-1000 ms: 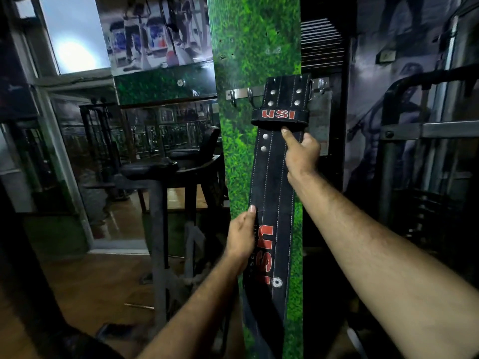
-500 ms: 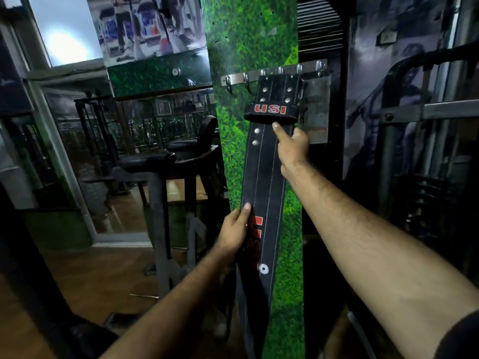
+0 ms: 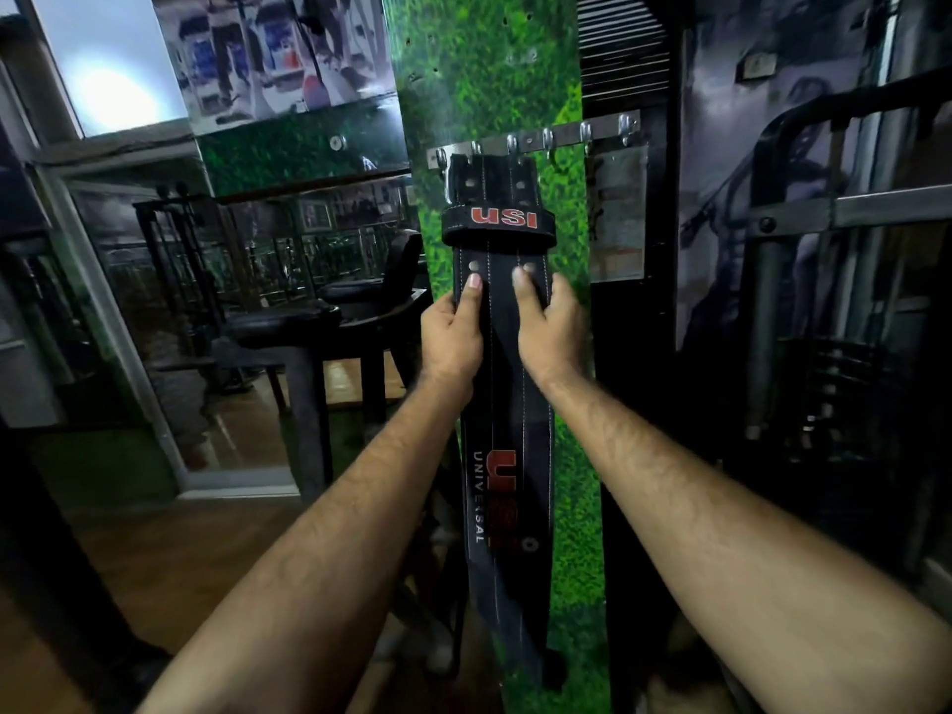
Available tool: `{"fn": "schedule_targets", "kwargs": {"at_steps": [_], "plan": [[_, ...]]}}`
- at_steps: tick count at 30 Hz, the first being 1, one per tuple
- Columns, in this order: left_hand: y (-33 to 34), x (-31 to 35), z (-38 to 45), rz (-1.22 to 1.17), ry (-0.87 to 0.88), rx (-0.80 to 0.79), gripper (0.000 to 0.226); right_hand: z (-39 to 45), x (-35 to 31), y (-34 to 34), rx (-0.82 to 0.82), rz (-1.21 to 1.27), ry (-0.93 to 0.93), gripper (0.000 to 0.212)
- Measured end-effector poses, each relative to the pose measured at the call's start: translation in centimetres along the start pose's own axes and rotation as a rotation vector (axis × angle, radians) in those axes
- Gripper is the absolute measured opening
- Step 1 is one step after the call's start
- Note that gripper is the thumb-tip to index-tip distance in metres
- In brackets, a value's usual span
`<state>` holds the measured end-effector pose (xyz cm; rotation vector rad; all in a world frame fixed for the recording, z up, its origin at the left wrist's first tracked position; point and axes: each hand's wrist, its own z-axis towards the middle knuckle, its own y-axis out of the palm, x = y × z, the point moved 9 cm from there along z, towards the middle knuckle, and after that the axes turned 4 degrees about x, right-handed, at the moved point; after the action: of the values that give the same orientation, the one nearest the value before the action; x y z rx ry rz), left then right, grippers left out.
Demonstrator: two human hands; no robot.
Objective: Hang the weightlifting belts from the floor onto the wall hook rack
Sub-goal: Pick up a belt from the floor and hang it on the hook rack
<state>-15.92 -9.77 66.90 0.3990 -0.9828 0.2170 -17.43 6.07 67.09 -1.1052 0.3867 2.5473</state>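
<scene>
Belt, black stitched leather with red "USI" lettering (image 3: pixel 507 404), hangs at frame centre from the metal wall hook rack (image 3: pixel 536 141) on the green turf-patterned panel (image 3: pixel 489 69). Left hand (image 3: pixel 453 332) and right hand (image 3: pixel 548 329) each grip an edge just below the keeper loop, thumbs on the face. Risk: a tug or sideways shift while straightening could lift the buckle end off its hook. Strap looks stiff, long, white-stitched, riveted.

A single wide-angle head-worn camera faces forward and slightly down along both bare forearms, close to a grass-green printed wall panel (image 3: pixel 494 85). The steel wall hook rack (image 3: pixel 536 139) sits just above the frame's centre, near the camera.
</scene>
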Motion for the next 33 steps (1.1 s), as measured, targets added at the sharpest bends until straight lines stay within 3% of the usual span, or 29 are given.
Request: {"fn": "schedule_targets", "kwargs": {"at_steps": [4,7,12,14,16,18,20,22,25,26,28,29,31,33], "plan": [[-1.6,0.4,1.9,-0.055,-0.055,0.108,0.038,-4.1,2.7,1.1,-0.156,0.206,-0.022,0.042],[-2.7,-0.6,2.7,-0.055,-0.091,0.160,0.044,-6.2,5.2,1.7,-0.257,0.263,0.065,0.040],[-4.7,-3.0,2.5,-0.050,-0.194,0.254,0.036,-9.3,12.4,1.7,-0.506,-0.015,0.221,0.080],[-5.2,-4.3,2.0,-0.064,-0.255,0.282,0.036,-8.9,12.5,2.1,-0.548,-0.045,0.330,0.091],[-4.8,-5.0,1.4,-0.072,-0.307,0.270,0.036,-6.7,9.8,3.2,-0.491,0.058,0.420,0.069],[-4.5,-5.4,1.1,-0.057,-0.354,0.277,0.037,-3.4,5.9,4.2,-0.400,0.054,0.297,0.057],[-4.4,-5.1,1.4,-0.062,-0.373,0.300,0.037,-2.2,3.5,3.9,-0.317,0.016,0.170,0.067],[-4.4,-4.8,2.0,-0.038,-0.360,0.304,0.039,-3.9,3.4,2.3,-0.262,0.033,0.138,0.048],[-4.7,-4.6,2.6,-0.039,-0.310,0.309,0.038,-8.6,7.6,1.3,-0.458,0.080,0.269,0.026],[-4.8,-4.4,2.7,-0.045,-0.296,0.304,0.037,-10.4,9.7,0.9,-0.540,0.035,0.356,0.037],[-4.7,-4.0,2.7,-0.053,-0.281,0.305,0.035,-12.9,13.6,-0.5,-0.628,-0.080,0.495,0.087],[-4.7,-3.7,2.6,-0.047,-0.266,0.308,0.035,-13.5,15.1,-0.9,-0.660,-0.140,0.527,0.099],[-4.8,-3.4,2.6,-0.054,-0.260,0.314,0.036,-13.4,16.8,-1.5,-0.704,-0.254,0.543,0.093],[-5.1,-3.3,2.6,-0.056,-0.284,0.317,0.036,-12.4,16.2,-1.7,-0.740,-0.278,0.553,0.063]]}}
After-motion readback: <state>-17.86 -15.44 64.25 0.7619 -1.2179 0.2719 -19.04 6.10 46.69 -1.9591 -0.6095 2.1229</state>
